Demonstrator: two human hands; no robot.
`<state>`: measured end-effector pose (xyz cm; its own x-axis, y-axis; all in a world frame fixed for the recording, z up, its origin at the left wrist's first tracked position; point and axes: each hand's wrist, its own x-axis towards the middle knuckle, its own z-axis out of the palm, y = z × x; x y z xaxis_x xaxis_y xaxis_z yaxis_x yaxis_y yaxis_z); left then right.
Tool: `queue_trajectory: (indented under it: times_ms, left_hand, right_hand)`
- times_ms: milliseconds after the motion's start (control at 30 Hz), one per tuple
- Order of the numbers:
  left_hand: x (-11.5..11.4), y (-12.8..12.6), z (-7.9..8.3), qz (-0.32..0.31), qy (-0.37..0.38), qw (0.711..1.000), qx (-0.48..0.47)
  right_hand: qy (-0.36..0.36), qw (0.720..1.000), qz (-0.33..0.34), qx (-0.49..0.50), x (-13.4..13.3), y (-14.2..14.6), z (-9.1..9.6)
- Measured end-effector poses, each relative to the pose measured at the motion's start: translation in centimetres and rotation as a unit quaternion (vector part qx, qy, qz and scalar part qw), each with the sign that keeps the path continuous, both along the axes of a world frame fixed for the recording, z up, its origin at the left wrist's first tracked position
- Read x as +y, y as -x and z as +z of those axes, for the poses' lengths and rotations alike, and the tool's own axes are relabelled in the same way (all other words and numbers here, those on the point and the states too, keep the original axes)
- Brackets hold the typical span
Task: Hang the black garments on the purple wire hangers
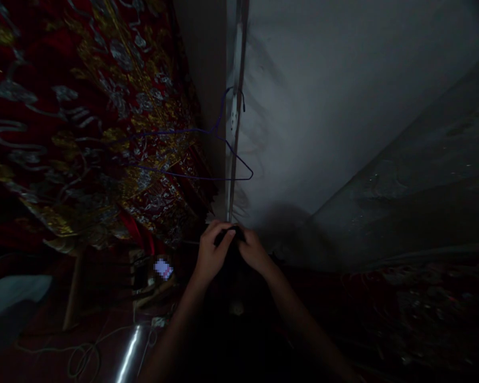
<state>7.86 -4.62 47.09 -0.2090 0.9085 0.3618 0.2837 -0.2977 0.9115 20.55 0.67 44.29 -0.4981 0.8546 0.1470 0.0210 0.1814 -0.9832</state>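
Observation:
In the dim head view my left hand (214,247) and my right hand (252,249) meet low in the middle. Both have curled fingers around a small black thing (235,232); darkness hides its kind. The left thumb lies across its near side, while the right fingers are partly hidden behind it. Above the hands, a thin purple wire hanger (217,131) hooks onto an upright metal strip (235,69). To the left hangs red cloth (104,106) with dense gold and silver embroidery, overlapping the hanger's left end.
A pale wall panel (323,96) rises right of the strip, with grey sheer-looking material (415,170) beside it. Lower left are a wooden leg (74,292), a loose cable (83,356), a blurred lit screen (163,268) and a bright floor reflection (127,356). Dark sequinned cloth (431,308) lies lower right.

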Motion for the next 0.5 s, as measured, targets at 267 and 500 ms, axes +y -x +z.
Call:
queue_trajectory:
  times_ms: [267, 500]
  left_hand:
    - [-1.3, 4.4, -2.3, -0.196, 0.189, 0.961, 0.04]
    - [-2.5, 7.0, -1.9, -0.204, 0.226, 0.952, 0.032]
  right_hand:
    - [-0.037, 0.998, 0.037, 0.029, 1.7, -1.0, 4.7]
    - [-0.099, 0.985, -0.13, 0.045, 4.8, 2.4, 5.7]
